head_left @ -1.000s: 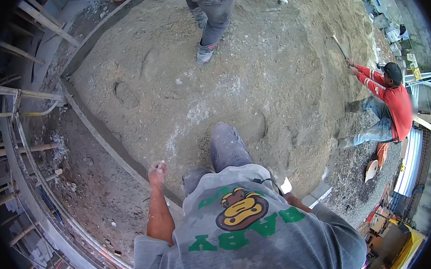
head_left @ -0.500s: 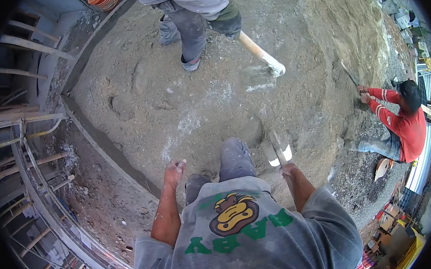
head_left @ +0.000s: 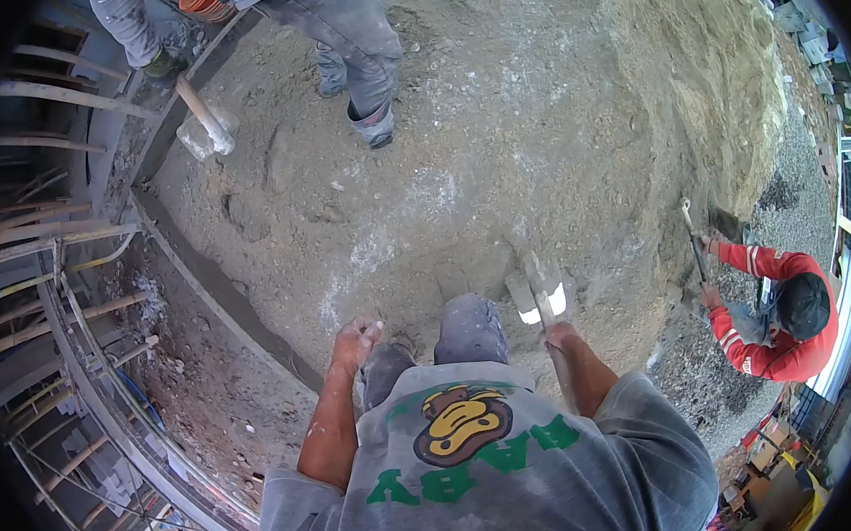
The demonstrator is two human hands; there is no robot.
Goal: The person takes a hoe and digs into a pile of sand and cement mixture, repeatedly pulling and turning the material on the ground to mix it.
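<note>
My right hand (head_left: 562, 335) is wrapped round the handle of a shovel (head_left: 545, 306). The shovel's blade points away from me and rests at the grey sandy mix, with bright white patches on it. Out in front of my left knee is my left hand (head_left: 354, 342), its fingers curled in. A small pale spot shows at its fingertips, and whether it is a held thing I cannot make out. Under both hands spreads the heap of sandy mix (head_left: 461, 214), streaked with white powder.
A co-worker (head_left: 351, 54) stands on the mix ahead with another shovel (head_left: 203, 123). At right, a person in red (head_left: 794, 309) grips a long-handled tool (head_left: 694, 237). A low concrete edge (head_left: 210, 285) and wooden poles (head_left: 68, 236) line the left. An orange bucket (head_left: 205, 3) stands at the back.
The co-worker ahead has swung the shovel from centre right to the far left. The person in red has leaned forward and lower. My hands have barely moved; my shovel's blade has tilted slightly.
</note>
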